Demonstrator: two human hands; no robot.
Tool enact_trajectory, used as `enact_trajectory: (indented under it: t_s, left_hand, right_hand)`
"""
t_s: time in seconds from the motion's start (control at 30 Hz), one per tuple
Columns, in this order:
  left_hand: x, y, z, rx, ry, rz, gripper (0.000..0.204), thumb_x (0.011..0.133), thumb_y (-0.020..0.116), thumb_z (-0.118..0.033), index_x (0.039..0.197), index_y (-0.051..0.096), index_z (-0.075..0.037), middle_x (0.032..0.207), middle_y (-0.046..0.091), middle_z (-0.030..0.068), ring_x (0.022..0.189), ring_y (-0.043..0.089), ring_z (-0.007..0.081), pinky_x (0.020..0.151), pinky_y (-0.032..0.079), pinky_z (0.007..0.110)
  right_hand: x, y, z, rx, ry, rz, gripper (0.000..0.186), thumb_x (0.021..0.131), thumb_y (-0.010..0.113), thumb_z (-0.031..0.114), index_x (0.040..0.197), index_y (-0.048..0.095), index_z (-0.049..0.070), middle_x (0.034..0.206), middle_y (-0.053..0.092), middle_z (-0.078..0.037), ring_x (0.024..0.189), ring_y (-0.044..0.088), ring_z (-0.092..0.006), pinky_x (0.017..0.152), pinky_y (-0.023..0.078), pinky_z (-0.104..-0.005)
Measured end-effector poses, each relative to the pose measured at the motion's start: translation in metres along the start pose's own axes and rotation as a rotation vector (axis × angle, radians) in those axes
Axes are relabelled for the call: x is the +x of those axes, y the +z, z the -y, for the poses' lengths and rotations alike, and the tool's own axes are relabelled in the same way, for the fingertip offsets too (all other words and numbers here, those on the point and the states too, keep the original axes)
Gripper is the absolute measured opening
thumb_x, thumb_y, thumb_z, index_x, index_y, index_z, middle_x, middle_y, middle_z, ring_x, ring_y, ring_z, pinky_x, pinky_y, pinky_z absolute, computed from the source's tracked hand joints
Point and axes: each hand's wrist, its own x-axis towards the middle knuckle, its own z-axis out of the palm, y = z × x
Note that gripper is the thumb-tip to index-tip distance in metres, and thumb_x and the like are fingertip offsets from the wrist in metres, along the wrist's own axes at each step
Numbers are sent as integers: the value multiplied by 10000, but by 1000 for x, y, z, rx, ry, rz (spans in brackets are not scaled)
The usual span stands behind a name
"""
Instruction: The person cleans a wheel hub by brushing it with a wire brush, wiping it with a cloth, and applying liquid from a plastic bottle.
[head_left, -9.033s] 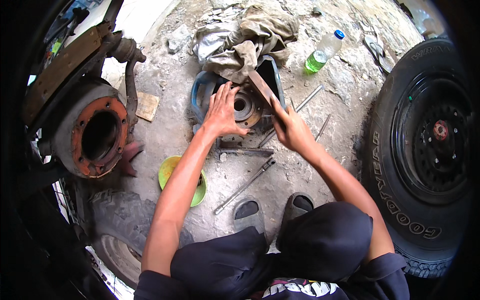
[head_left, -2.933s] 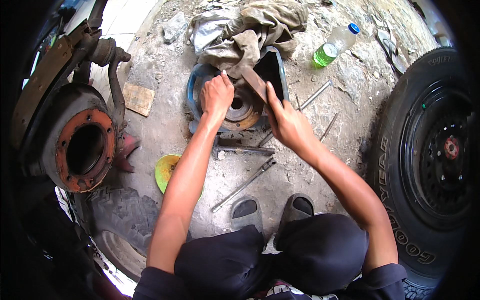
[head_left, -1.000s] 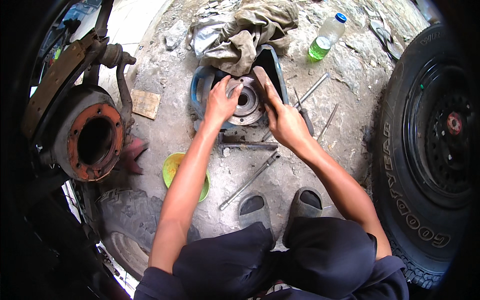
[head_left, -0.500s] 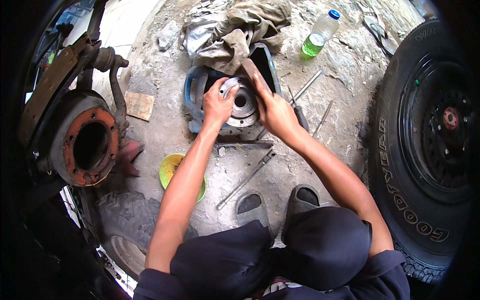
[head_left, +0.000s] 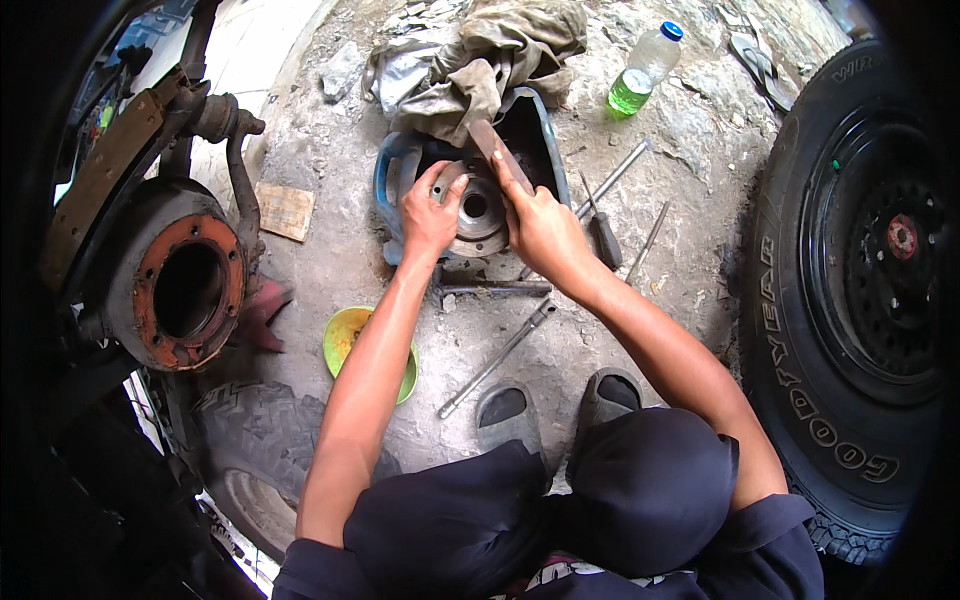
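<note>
Now my left hand (head_left: 430, 222) pinches the hub (head_left: 489, 215), set in the blue tub (head_left: 384, 178); my right hand (head_left: 545, 228) grips a bar (head_left: 490, 141). In 1 second its tip has moved leftward past the hub: mid-rub, I'd judge. The rag (head_left: 515, 45) crowds that tip, the screwdriver (head_left: 606, 240) my right wrist; ground opens toward the bottle (head_left: 646, 70).

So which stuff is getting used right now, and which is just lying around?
In use, it seems:
- metal disc, held by the left hand
- brown bar, held by the right hand
- blue container, under the disc

Probably just lying around:
- bottle with green liquid
- green bowl
- wood piece
- screwdriver
</note>
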Motion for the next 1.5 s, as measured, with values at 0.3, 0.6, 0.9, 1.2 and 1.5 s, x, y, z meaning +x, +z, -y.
enact_trajectory:
  t_s: [0.3, 0.6, 0.9, 1.2, 1.5]
  left_hand:
    - [5, -2, 6, 45, 33, 18, 374, 924, 735, -299, 1176, 690, -27, 1044, 744, 158, 992, 708, 235, 885, 529, 344]
    - [6, -3, 4, 66, 11, 58, 386, 911, 743, -291, 1191, 688, -30, 1059, 743, 156, 996, 708, 238, 892, 526, 352]
    - [8, 4, 4, 14, 93, 70, 364, 922, 727, -269, 1184, 687, -20, 1077, 741, 158, 1010, 708, 231, 894, 527, 336]
    - [12, -4, 20, -72, 98, 98, 328, 932, 723, -224, 1183, 686, -16, 1056, 741, 117, 1009, 684, 177, 913, 512, 317]
    - [8, 6, 0, 41, 85, 15, 374, 901, 747, -257, 1176, 687, -10, 1060, 739, 170, 981, 714, 253, 872, 540, 344]
  right_hand:
    - [-66, -7, 2, 3, 55, 80, 769, 933, 545, 99, 1602, 207, 270, 898, 601, -318, 666, 654, -476, 591, 548, -557]
    - [-43, -1, -4, 49, 26, 33, 774, 930, 559, 101, 1602, 218, 275, 847, 595, -298, 628, 630, -480, 587, 538, -567]
    - [5, 2, -11, 38, 7, -52, 752, 952, 554, 128, 1600, 199, 266, 827, 602, -302, 645, 644, -489, 585, 543, -576]
    - [-95, 3, -1, 173, 37, 66, 800, 925, 565, 96, 1608, 185, 271, 852, 602, -308, 702, 640, -499, 623, 533, -577]
    - [-27, 4, -17, 113, 73, -21, 792, 926, 570, 110, 1605, 191, 263, 818, 610, -309, 698, 635, -510, 663, 541, -578]
